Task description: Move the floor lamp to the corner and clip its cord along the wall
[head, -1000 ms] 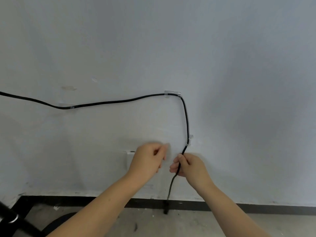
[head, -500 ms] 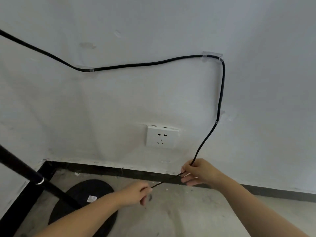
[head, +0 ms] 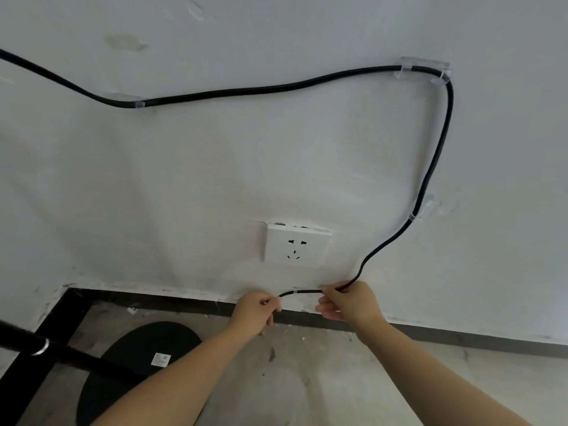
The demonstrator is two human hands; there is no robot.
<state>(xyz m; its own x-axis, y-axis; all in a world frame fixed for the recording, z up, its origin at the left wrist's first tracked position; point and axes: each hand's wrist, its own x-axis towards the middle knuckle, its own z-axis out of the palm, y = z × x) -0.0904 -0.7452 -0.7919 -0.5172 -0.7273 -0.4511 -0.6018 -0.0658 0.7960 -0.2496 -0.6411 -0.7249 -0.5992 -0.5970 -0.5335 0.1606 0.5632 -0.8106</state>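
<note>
While both hands pinch the black cord (head: 307, 291) just below the wall socket (head: 296, 248), left hand (head: 256, 312) closed on its end, right hand (head: 349, 302) gripping nearby, small clear clip (head: 295, 292) between them, lamp base (head: 138, 364) lower left.

Soft even light, faint shadows on wall (head: 215, 179); edges bowed, possibly slight blur.

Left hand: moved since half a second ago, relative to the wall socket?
Yes. The left hand has risen from the floor to the wall's foot, now just below the socket, pinching the cord.
</note>
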